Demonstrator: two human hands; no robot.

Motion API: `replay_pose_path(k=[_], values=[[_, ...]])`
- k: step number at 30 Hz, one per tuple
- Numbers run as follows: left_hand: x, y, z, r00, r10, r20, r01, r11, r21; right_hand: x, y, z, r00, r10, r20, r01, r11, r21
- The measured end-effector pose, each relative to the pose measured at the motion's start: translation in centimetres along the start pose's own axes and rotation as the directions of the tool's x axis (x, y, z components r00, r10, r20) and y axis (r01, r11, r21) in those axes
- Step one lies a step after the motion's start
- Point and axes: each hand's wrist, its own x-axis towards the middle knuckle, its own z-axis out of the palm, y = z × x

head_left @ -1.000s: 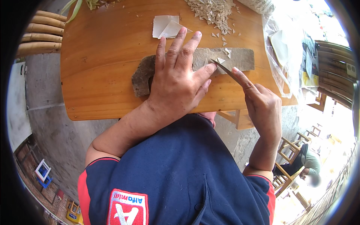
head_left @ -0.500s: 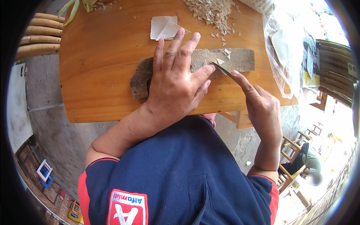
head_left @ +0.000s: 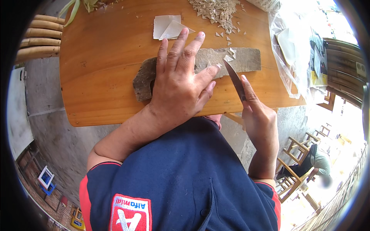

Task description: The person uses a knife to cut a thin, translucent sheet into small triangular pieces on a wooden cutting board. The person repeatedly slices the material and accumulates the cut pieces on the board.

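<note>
My left hand [head_left: 177,86] lies with its fingers spread over a worn wooden block [head_left: 248,59]. Its thumb tip rests beside a small pale piece [head_left: 218,66] on the block. In my right hand [head_left: 260,121] is a knife [head_left: 235,80], its handle wrapped by the fingers and the index finger stretched along it. The blade tip points at a few small white triangles [head_left: 229,57] lying on the block. Beyond my left fingertips, thin whitish sheets [head_left: 165,26] overlap on the table. Whatever lies beneath my left palm is hidden.
A heap of small pale triangles [head_left: 216,14] covers part of the far side of the wooden table [head_left: 104,88]. A clear plastic bag [head_left: 285,65] hangs at the right edge. Bamboo seating [head_left: 40,38] stands at the left, and a person [head_left: 320,161] bends near wooden chairs at right.
The knife has come away from my left thumb, turning more upright, as my right hand drew back toward me. The small triangles on the block sit closer together. My left hand has barely moved.
</note>
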Motion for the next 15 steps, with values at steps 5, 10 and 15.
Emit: replay_pose_path(k=[5,10,15], values=[[-0.1,0.0,0.2,1.0,0.001,-0.007,-0.001,1.0,0.013,-0.4,-0.7,1.2,0.999,0.052,-0.011,-0.051,0.998,0.028],[-0.1,0.0,0.2,1.0,-0.011,0.01,0.011,1.0,0.022,0.0,-0.1,0.7,0.99,0.071,-0.123,-0.062,0.995,0.075],[0.6,0.6,-0.2,0.998,-0.038,0.055,0.036,0.999,0.039,0.1,0.9,-0.3,0.997,0.044,-0.061,-0.042,0.999,0.025]])
